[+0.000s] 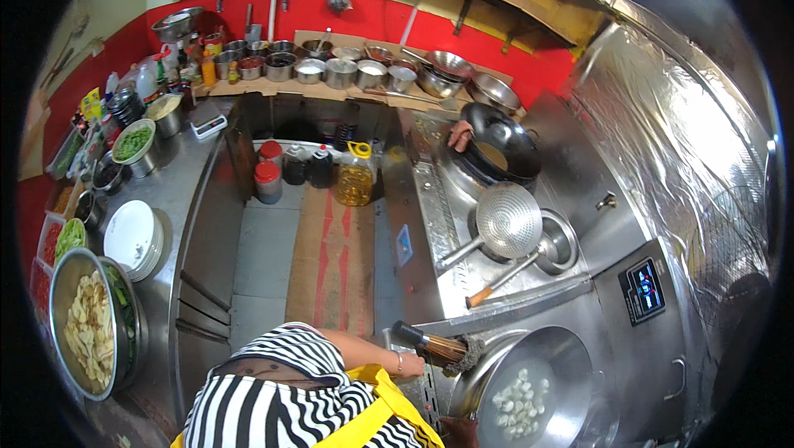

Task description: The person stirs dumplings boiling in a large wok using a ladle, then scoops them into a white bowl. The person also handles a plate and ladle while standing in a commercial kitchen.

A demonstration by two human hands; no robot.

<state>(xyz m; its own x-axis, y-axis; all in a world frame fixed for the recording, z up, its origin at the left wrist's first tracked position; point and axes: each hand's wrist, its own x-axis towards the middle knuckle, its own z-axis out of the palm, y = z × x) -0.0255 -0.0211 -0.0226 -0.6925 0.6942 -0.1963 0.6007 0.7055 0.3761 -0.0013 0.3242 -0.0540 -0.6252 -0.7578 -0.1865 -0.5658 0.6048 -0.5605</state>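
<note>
My left hand (411, 365), with a bracelet at the wrist, is at the front edge of the steel stove, its fingers partly hidden. Close by on the right lie a dark-handled bamboo wok brush (440, 347) and a grey scouring pad (466, 356). Beyond them a large steel wok (567, 358) holds pale, round pieces of food (520, 404) in cloudy liquid. A brownish cloth (459, 432) is at the wok's near rim. My right hand is out of view. Below is my striped top with a yellow apron strap.
A perforated skimmer (508, 220) and a ladle (505, 279) lie beyond the brush, near a dark wok (524, 153). The left counter (180, 200) carries plates (130, 234) and food bowls. Seasoning pots line the back ledge; an oil jug (355, 181) stands on the floor.
</note>
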